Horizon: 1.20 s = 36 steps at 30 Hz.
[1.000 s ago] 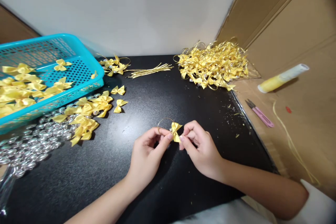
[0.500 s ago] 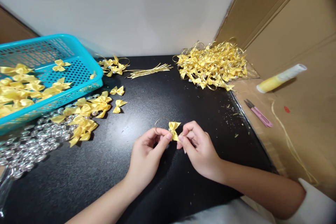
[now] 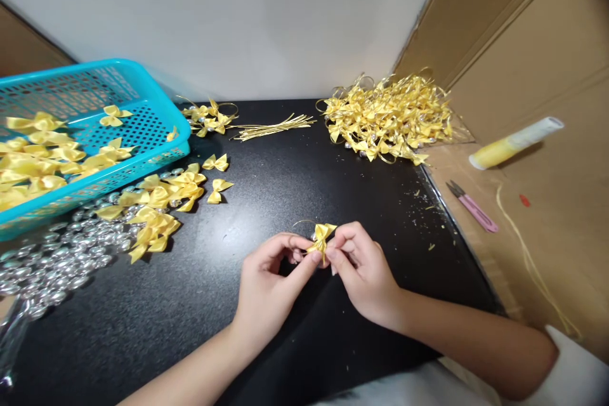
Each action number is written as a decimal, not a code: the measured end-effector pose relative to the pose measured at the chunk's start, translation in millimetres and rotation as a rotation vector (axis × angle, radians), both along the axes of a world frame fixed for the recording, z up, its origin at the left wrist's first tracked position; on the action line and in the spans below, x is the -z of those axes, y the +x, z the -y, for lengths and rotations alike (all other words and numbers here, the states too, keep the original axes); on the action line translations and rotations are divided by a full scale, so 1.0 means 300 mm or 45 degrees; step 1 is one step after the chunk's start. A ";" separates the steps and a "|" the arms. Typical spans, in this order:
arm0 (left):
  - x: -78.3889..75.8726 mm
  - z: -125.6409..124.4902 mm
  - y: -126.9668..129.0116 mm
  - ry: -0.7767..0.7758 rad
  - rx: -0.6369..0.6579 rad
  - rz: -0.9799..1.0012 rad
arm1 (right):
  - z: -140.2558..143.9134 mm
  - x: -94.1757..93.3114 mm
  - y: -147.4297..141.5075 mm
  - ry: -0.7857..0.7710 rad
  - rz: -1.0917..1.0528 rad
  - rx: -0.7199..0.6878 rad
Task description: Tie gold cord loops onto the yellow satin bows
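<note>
Between my two hands, low over the black table point(image 3: 266, 184), is a yellow ribbon bow point(image 3: 321, 236) with a thin gold cord loop point(image 3: 304, 222) arching behind it. My left hand point(image 3: 276, 273) pinches the bow's lower left side between thumb and index finger. From the other side, my right hand point(image 3: 359, 269) has its thumb and index finger closed on the bow's right edge. A bit of silver shows beside the bow, partly hidden by the left fingers. Two loose yellow bows point(image 3: 219, 191) lie farther back on the left.
A turquoise basket point(image 3: 183, 151) of yellow bows stands left, with silver beads point(image 3: 71, 260) spilled before it. Gold cords point(image 3: 276, 128) lie at the back, near a heap of finished bows point(image 3: 387, 117). Pink thread snips point(image 3: 476, 212) and a yellow-white tube point(image 3: 516, 143) rest on cardboard at right.
The bow has tilted and turned between my fingers, and my left thumb now lies farther across it. The whole view has shifted slightly.
</note>
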<state>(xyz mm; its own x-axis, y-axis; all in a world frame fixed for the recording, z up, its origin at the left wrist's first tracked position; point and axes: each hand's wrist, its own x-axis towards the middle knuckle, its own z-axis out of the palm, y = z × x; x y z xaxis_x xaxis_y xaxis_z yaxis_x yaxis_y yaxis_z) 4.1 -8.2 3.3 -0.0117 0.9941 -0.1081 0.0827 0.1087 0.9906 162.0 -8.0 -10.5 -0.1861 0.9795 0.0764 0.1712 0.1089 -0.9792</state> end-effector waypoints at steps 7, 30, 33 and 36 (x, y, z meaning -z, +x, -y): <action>0.008 0.005 -0.007 0.209 0.034 -0.085 | 0.003 0.003 0.002 0.135 0.120 0.014; 0.013 -0.004 -0.016 -0.037 0.045 -0.057 | -0.005 -0.033 0.007 -0.128 0.074 -0.184; 0.014 -0.004 -0.013 -0.043 0.040 -0.037 | -0.002 -0.034 0.008 -0.143 0.063 -0.192; 0.014 -0.003 -0.011 -0.052 0.037 -0.022 | 0.001 -0.033 0.009 -0.147 0.059 -0.200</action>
<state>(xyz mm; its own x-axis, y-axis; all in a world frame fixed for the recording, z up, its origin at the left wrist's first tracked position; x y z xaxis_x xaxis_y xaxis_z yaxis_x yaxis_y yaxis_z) 0.9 -7.4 -0.9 0.0149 0.9888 -0.1485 0.1039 0.1462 0.9838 164.7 -8.2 -0.6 -0.3384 0.9398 -0.0474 0.2065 0.0250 -0.9781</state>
